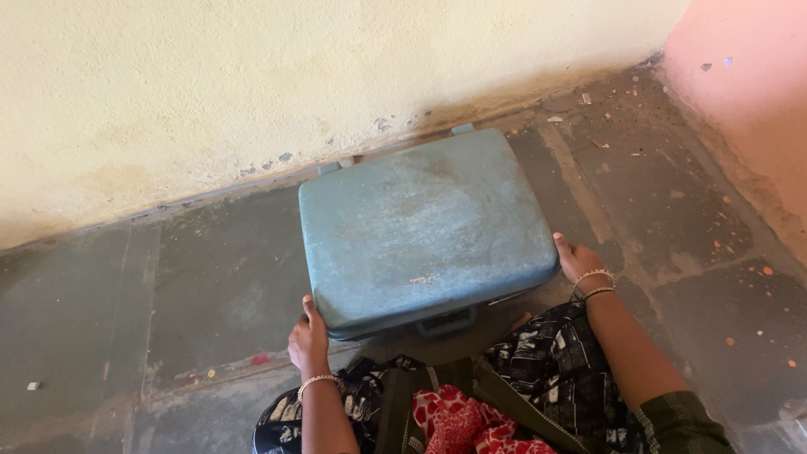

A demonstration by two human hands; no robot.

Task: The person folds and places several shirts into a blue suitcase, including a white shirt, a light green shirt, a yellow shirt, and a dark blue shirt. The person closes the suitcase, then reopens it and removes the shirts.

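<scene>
Grey stone-slab floor (210, 286), dusty and flecked with small bits of debris, formed the ground on which everything rested, bounded at the far side by a rough cream plaster wall (252, 76) and at the right by a pink painted wall (748, 92). Lying flat on that floor, directly ahead of the seated person and close to the foot of the cream wall, was a worn blue-grey hard-shell suitcase (420, 227) with rounded corners; its long axis ran across the view from left to right, slightly tilted so that the right end lay farther away, and its carrying handle (445, 321) faced the person on the near edge. Two small feet or hinge lugs showed along its far edge. The person's lap, covered in black-and-white patterned cloth (555, 370) with a red-and-white printed fabric (454, 420) in the middle, lay just beside the near edge of the case. The left hand (308, 340), bangle at the wrist, was closed around the near-left corner, thumb up against the side. The right hand (578, 259), wearing bangles, gripped the right end, fingers curled over the edge. Both hands touched the case at opposite ends, the left hand being nearer the body.
</scene>
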